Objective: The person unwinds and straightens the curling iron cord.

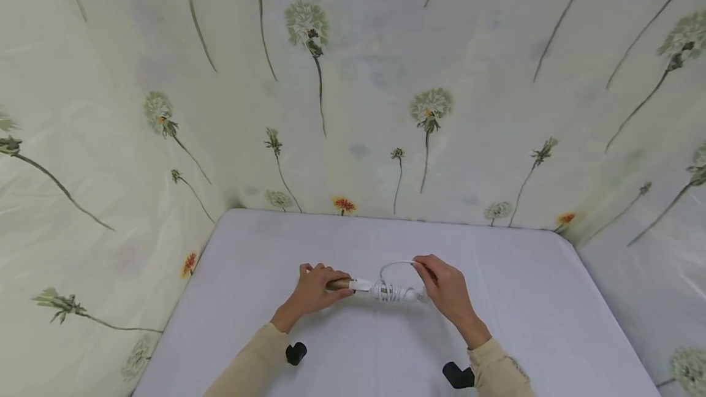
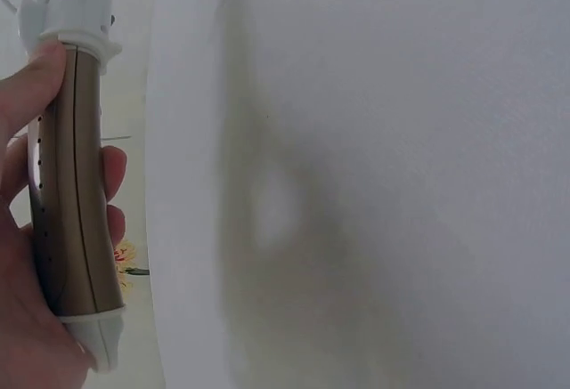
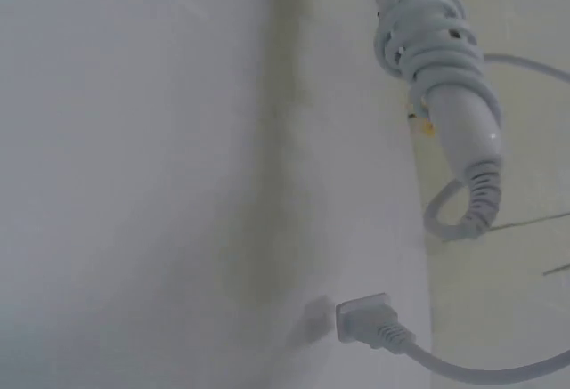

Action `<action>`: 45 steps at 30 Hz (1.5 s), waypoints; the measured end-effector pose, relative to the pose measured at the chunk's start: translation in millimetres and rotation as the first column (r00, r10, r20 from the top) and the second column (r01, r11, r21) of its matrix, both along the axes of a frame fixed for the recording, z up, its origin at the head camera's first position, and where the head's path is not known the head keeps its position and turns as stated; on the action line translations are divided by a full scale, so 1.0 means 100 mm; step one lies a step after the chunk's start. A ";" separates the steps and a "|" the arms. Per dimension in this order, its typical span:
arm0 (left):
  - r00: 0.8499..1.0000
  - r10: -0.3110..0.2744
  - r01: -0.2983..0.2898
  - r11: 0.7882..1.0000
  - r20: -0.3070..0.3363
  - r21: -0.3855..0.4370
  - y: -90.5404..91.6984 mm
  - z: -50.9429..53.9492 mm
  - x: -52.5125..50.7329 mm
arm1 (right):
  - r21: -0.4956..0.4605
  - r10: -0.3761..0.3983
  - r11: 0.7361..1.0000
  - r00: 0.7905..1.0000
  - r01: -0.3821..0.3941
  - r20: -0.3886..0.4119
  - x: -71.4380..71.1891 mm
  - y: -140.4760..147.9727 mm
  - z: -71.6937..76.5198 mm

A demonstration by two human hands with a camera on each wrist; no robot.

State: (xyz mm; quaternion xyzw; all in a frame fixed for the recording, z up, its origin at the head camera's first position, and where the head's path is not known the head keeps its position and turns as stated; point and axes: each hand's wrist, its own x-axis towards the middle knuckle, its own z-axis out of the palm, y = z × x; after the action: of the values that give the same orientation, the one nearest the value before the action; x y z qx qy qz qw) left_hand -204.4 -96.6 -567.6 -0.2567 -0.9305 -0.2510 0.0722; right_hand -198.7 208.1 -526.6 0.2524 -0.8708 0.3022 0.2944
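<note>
My left hand [image 1: 318,288] grips the golden-brown barrel of a hair curling iron [image 2: 78,184], thumb on one side and fingers behind it. The barrel is slightly curved, has a row of small holes and ends in a white tip. White power cord [image 3: 436,46] is wound in several loops around the iron's white handle [image 3: 465,126]. With thumb and fingers, my right hand [image 1: 448,287] pinches a loose stretch of that cord, which arcs from the coils. A two-pin-style plug [image 3: 365,320] hangs at the cord's end in the right wrist view; its prongs are hidden.
Beneath the hands is a white-covered table [image 1: 524,299]. Behind and beside it hangs a pale dandelion-patterned cloth [image 1: 364,109]. One black piece [image 1: 296,353] shows by the left forearm, another black piece [image 1: 458,375] by the right.
</note>
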 end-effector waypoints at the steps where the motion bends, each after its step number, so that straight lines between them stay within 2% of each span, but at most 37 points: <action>1: 1.000 -0.010 0.010 1.000 0.010 0.006 -0.01 0.01 -0.01 | -0.001 -0.015 1.000 1.000 0.015 0.000 -0.03 0.01 0.00; 8: 0.994 -0.079 0.073 0.995 0.080 0.068 -0.02 0.10 -0.04 | -0.012 -0.139 0.990 0.986 0.140 0.087 -0.13 0.07 -0.02; 15: 0.986 -0.140 0.126 0.981 0.095 0.145 -0.02 0.19 -0.04 | -0.001 -0.166 0.985 0.962 0.170 0.219 -0.04 0.04 -0.14; 19: 0.985 -0.139 0.123 0.981 0.104 0.149 -0.02 0.22 -0.05 | 0.034 -0.183 0.983 0.942 0.181 0.281 0.04 -0.01 -0.27; 23: 0.985 -0.115 0.094 0.983 0.125 0.159 -0.01 0.25 -0.06 | 0.085 -0.218 0.976 0.910 0.201 0.353 0.12 -0.06 -0.39; 25: 0.987 -0.096 0.075 0.985 0.130 0.156 0.00 0.25 -0.06 | 0.127 -0.236 0.971 0.902 0.203 0.362 0.16 -0.08 -0.45; 27: 0.989 -0.077 0.057 0.986 0.128 0.156 0.02 0.25 -0.06 | 0.177 -0.239 0.966 0.907 0.187 0.346 0.20 -0.11 -0.51; 30: 0.994 -0.054 0.039 0.986 0.091 0.162 0.03 0.23 -0.03 | 0.220 -0.223 0.964 0.911 0.153 0.348 0.26 -0.14 -0.59; 33: 0.999 -0.028 0.025 0.984 0.015 0.178 0.04 0.21 -0.01 | 0.228 -0.192 0.967 0.911 0.112 0.366 0.32 -0.17 -0.65; 37: 0.997 0.023 -0.009 0.982 -0.073 0.187 0.07 0.17 -0.01 | 0.224 -0.164 0.972 0.894 0.073 0.418 0.40 -0.21 -0.69; 42: 0.986 0.087 -0.060 0.981 -0.142 0.186 0.11 0.16 -0.03 | 0.279 -0.175 0.959 0.870 0.045 0.462 0.49 -0.27 -0.69; 45: 0.981 0.103 -0.075 0.983 -0.164 0.168 0.13 0.16 -0.03 | 0.314 -0.204 0.947 0.887 0.071 0.414 0.51 -0.29 -0.69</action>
State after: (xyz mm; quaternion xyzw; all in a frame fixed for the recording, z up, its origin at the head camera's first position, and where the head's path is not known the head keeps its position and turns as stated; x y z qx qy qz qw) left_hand -207.2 -84.1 -551.9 -0.2286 -0.9080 -0.2989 0.1841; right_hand -147.9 179.3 -595.5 0.1547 -0.9652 0.1986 0.0703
